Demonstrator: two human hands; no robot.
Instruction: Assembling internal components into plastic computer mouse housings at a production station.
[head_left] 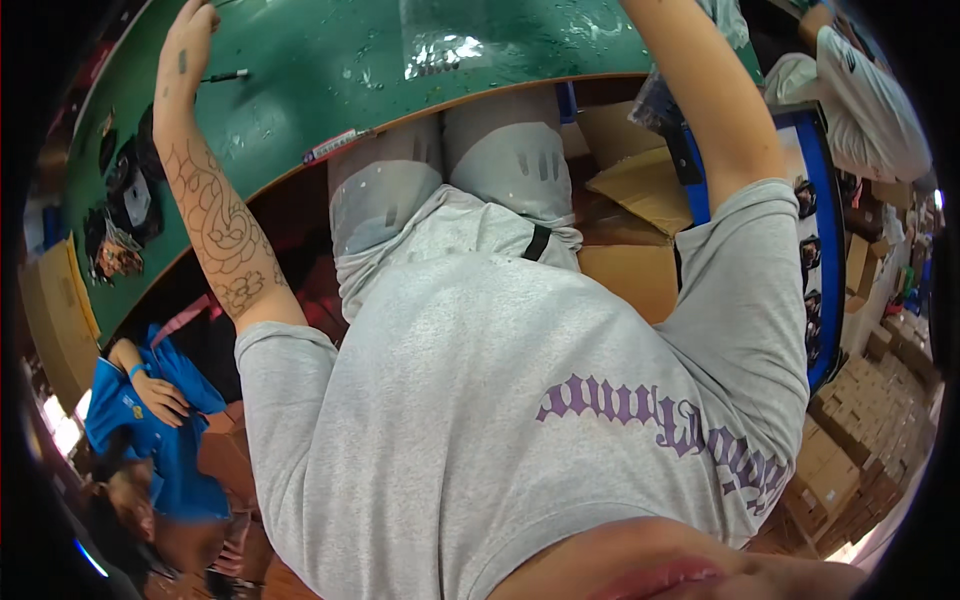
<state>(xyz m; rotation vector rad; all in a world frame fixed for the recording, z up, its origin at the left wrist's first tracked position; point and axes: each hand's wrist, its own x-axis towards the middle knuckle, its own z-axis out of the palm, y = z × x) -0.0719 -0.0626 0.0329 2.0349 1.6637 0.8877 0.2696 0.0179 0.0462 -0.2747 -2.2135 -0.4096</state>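
Observation:
My left hand [190, 32] is at the upper left over the green table, cut by the top edge of the head view. Its fingers are curled in; a thin dark line shows beside them, and what they hold, if anything, I cannot make out. Beside my left wrist lies a thin black pen-like tool [226, 76] with a pale band. My right forearm [700, 70] reaches out past the top edge, so the right hand is out of view. A clear plastic sheet or bag [445, 45] lies on the table between my arms.
The green table [290, 100] has small scraps on it. A red-and-white strip [337, 146] rests at its edge. Black items [130, 190] lie at far left. Cardboard [630, 270] and a blue-edged rack [815, 250] stand right. One person in blue [160, 420] and another [870, 105] sit nearby.

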